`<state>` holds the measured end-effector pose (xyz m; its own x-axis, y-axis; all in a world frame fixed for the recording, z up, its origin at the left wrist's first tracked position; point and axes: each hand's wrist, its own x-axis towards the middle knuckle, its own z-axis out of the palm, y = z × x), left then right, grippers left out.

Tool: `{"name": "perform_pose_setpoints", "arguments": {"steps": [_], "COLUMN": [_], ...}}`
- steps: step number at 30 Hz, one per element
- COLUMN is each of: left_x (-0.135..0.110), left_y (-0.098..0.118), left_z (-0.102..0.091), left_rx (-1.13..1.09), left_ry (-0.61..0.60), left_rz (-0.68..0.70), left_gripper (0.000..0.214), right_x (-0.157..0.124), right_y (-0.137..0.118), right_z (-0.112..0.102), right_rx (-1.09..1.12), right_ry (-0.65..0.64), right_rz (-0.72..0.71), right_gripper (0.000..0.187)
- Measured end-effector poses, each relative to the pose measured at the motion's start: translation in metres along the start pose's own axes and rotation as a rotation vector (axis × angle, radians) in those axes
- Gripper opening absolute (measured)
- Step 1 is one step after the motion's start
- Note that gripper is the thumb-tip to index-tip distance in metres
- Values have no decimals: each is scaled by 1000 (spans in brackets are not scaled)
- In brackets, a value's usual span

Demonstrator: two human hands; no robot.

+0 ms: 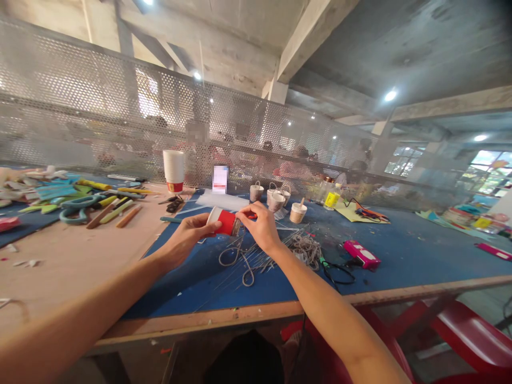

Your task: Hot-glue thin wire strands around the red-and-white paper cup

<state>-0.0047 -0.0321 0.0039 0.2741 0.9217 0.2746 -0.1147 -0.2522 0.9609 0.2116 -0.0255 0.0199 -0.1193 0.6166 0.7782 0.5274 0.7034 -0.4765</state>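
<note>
1. You are holding the cup (226,221) on its side, in the air just above the mat (400,261), mouth pointing left.
2. Your left hand (188,234) is gripping the mouth end, thumb and fingers closed around the rim, probably to keep it steady.
3. Your right hand (260,226) is working at the base end, fingertips pinching together there. Whether they are also pinching a strand is too small to tell.
4. The sideways hold is leaving the base open to your right fingers.
5. Twine (306,246) is lying loose just under your right wrist, near enough to snag.
6. A glue gun (362,254) is sitting well right, small pots (276,200) are standing behind the cup, and a cup stack (173,169) is standing far left.
</note>
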Motion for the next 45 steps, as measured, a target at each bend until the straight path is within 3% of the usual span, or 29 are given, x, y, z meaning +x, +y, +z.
{"name": "perform_pose_setpoints", "arguments": {"steps": [45], "left_x": [-4], "left_y": [9], "left_z": [5], "left_rx": [86], "left_ry": [1], "left_rz": [44], "left_gripper": [29], "right_x": [3], "right_y": [0], "right_z": [-1], "right_rx": [39], "right_ry": [-41], "right_rz": [75], "right_gripper": [12]}}
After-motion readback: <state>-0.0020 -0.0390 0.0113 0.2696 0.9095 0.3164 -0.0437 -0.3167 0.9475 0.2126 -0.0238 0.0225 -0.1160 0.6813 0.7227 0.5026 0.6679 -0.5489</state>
